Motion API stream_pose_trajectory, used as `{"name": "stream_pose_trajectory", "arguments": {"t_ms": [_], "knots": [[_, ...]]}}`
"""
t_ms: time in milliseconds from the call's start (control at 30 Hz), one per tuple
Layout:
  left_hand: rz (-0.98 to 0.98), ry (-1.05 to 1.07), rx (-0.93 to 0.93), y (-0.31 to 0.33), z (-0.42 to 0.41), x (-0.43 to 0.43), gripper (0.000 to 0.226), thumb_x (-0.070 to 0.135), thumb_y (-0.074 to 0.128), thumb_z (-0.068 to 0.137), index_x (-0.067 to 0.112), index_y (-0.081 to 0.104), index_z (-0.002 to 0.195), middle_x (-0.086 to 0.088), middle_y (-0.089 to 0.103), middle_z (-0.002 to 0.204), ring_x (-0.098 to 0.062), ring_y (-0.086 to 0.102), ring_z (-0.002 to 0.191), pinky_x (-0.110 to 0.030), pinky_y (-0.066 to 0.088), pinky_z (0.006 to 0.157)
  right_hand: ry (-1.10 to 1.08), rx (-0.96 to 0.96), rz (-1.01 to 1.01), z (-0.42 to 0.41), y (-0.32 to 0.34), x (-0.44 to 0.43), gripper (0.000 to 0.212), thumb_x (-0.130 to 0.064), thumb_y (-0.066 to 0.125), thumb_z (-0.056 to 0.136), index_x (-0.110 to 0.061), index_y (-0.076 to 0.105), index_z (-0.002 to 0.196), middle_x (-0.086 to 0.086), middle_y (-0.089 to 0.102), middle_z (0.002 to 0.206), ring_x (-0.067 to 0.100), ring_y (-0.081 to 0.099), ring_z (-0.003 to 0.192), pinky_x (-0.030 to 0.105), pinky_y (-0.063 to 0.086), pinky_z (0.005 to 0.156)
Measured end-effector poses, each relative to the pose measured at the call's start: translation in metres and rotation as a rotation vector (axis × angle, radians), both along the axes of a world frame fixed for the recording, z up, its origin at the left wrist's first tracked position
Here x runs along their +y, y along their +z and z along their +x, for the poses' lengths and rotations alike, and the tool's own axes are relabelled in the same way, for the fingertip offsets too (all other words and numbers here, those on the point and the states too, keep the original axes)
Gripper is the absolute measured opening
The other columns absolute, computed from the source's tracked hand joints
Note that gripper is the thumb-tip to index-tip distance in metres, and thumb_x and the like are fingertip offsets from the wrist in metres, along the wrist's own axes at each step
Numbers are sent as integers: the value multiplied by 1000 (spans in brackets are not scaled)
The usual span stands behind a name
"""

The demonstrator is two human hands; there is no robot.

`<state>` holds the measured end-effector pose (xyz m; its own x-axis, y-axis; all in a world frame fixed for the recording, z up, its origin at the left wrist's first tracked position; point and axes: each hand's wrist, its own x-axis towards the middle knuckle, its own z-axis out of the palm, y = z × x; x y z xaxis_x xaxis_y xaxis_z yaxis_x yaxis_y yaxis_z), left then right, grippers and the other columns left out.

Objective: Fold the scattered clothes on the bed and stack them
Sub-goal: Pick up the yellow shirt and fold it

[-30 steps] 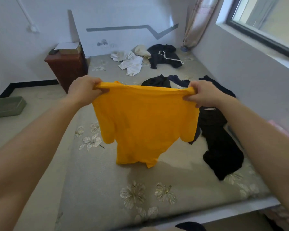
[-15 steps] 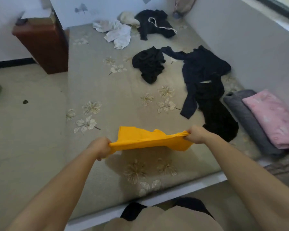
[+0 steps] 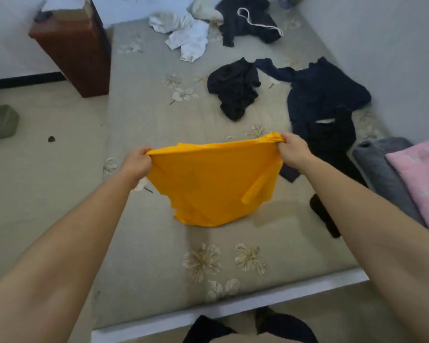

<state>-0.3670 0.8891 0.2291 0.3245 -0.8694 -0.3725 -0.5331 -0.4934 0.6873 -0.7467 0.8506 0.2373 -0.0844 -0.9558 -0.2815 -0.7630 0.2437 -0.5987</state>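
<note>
Yellow shirt (image 3: pixel 213 181) hangs over the bed (image 3: pixel 144 125), each top corner pinched in a closed grip by the left hand (image 3: pixel 137 162) and right hand (image 3: pixel 294 151). Its bunched hem could crease when laid down. Dark clothes (image 3: pixel 327 112) crowd the right.

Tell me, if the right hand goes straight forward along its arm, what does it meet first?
Probably the dark clothes lying just beyond the right hand, which holds the yellow shirt. The hand seems to be above the bed, so depth is uncertain.
</note>
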Motion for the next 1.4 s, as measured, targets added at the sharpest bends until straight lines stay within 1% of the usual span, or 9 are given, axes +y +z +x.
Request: {"name": "stream_pose_trajectory", "arguments": {"t_ms": [100,267,400,533,667,833,1033,1167,1400], "knots": [[-196,-9,-118,66,4,-52,37,-6,36,86,16,65,97,-14,55,90,-22,47,86,-32,36,69,38,-79,-215,10,64,-54,23,-18,38,106,-13,60,107,2,56,90,18,52,88,30,41,68],[-508,33,-247,165,23,-117,35,4,41,89,12,69,109,-11,62,107,-24,54,98,-39,47,85,86,-77,-556,19,154,-117,23,-18,38,105,-13,59,110,3,54,107,16,47,100,32,39,85],[-652,-20,-341,211,38,-139,31,19,43,79,6,65,97,-21,60,104,-30,55,95,-38,45,76,98,-120,-633,20,189,-138,28,-23,37,106,-14,60,118,6,57,114,19,49,105,32,37,86],[-680,-68,-380,208,38,-137,38,29,42,76,2,65,91,-22,58,103,-27,52,97,-36,42,78,110,-129,-663,21,183,-135,21,-22,38,104,-20,59,104,5,57,106,18,49,101,35,41,86],[-570,-107,-399,142,38,-116,46,29,45,80,-2,67,104,-25,50,134,-33,43,131,-32,34,106,119,-109,-605,19,131,-113,17,-17,42,101,-23,57,98,2,54,101,15,47,97,35,40,85],[-303,-160,-387,10,28,-67,23,9,60,93,-5,67,110,-29,40,144,-37,40,135,-34,30,109,153,-61,-371,12,16,-72,17,-15,46,102,-13,63,98,7,57,100,21,49,94,30,33,77],[38,-310,-430,-153,12,16,31,19,58,97,6,65,125,-28,30,153,-42,34,139,-44,28,113,243,34,-151,-12,-151,-1,19,-9,51,98,-2,68,103,17,65,105,32,53,107,34,35,86],[251,-484,-598,-225,1,62,40,33,48,101,26,53,141,-17,17,162,-47,32,138,-52,25,112,331,73,12,-29,-239,40,31,-22,44,95,-6,68,108,16,66,107,36,56,106,40,40,90],[536,-635,-644,-309,-17,156,48,40,36,105,34,33,153,-16,8,164,-47,30,138,-53,26,113,588,394,260,-48,-330,128,41,-27,49,98,-3,65,127,30,55,135,50,49,123,55,41,103]]}}
